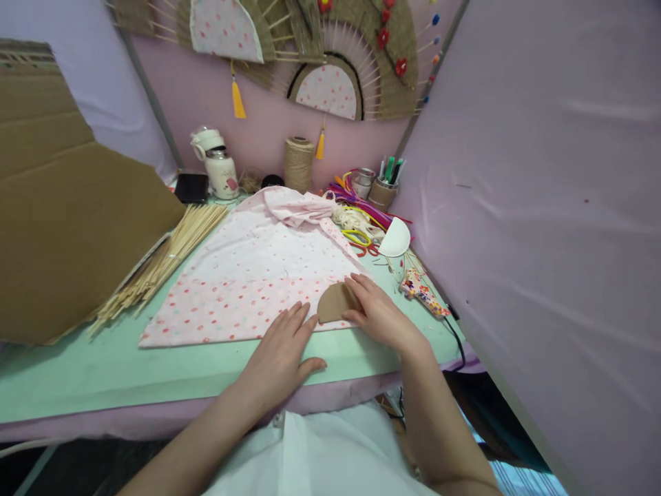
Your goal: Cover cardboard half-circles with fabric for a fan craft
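Note:
A brown cardboard half-circle (333,303) lies flat on a pink-and-white polka-dot cloth (227,303), near the cloth's front edge. My right hand (379,311) grips the half-circle at its right side, thumb and fingers spanning that end and hiding part of it. To its left, my left hand (284,348) rests palm down over the cloth's front edge. Its fingers are stretched out, with the tips close to the half-circle's left corner, and nothing is in it. The far part of the cloth is bunched up.
Thin wooden sticks (170,251) and a large cardboard sheet (77,207) are at left. A twine spool (298,164) and a white bottle (221,169) stand behind. At right are yellow-handled scissors (356,238), a white half-circle (395,238), a patterned glue gun (423,293) and a pen holder (383,195).

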Motion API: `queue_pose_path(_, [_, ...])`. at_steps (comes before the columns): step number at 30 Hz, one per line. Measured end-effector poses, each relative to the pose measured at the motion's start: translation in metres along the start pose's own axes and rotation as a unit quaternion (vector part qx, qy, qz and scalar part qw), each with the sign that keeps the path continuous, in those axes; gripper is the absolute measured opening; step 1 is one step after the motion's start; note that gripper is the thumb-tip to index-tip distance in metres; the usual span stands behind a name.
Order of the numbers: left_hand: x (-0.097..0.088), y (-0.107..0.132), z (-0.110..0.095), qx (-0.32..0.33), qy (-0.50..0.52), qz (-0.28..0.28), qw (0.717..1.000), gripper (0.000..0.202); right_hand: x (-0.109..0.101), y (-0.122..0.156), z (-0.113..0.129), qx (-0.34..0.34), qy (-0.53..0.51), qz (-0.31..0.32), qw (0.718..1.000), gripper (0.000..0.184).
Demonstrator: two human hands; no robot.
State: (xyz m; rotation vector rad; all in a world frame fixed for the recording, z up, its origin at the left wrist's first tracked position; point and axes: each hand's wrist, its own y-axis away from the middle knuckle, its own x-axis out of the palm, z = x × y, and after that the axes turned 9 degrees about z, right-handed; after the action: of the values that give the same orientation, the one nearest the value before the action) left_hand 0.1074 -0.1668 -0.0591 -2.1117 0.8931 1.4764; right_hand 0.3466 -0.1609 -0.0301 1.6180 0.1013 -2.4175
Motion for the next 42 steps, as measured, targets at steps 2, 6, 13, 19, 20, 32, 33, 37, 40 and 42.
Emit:
queue_pose_path(2, [0.001,0.001,0.001,0.001,-0.003,0.003,1.000,0.065,-0.001,-0.005,-0.008,-0.010,-0.028,0.033,0.999,0.076])
queue_pose_path(6, [0.005,0.002,0.002,0.009,-0.017,-0.003,1.000,0.065,-0.002,-0.009,-0.017,-0.037,-0.071,0.056,0.995,0.081])
queue_pose_path(13, [0.004,0.002,0.000,0.005,-0.024,0.000,1.000,0.063,-0.007,-0.009,-0.013,-0.037,-0.069,0.046,0.996,0.078])
queue_pose_path(19, [0.002,0.002,-0.002,0.004,-0.034,0.008,0.999,0.062,-0.005,-0.011,-0.014,-0.030,-0.059,0.044,0.997,0.079])
queue_pose_path(20, [0.002,0.002,-0.002,0.003,-0.037,0.008,0.999,0.062,-0.004,-0.011,-0.016,-0.028,-0.056,0.043,0.997,0.081])
queue_pose_path(32, [0.004,0.003,-0.001,0.006,-0.042,0.001,0.999,0.062,-0.012,-0.007,-0.013,-0.062,-0.050,-0.097,0.992,0.037])
queue_pose_path(33, [0.004,0.003,-0.001,0.007,-0.041,-0.003,0.999,0.061,-0.008,-0.009,-0.012,-0.070,-0.045,-0.089,0.992,0.036])
queue_pose_path(37, [0.005,0.002,-0.001,0.005,-0.037,0.000,0.999,0.062,0.013,-0.015,-0.009,-0.093,-0.041,-0.055,0.993,0.030])
queue_pose_path(40, [0.005,0.002,-0.002,0.002,-0.030,0.000,1.000,0.062,0.023,-0.015,-0.009,-0.092,-0.061,-0.055,0.992,0.028])
queue_pose_path(42, [0.006,0.003,-0.001,0.005,-0.023,-0.007,1.000,0.062,0.025,-0.015,-0.010,-0.093,-0.072,-0.057,0.991,0.029])
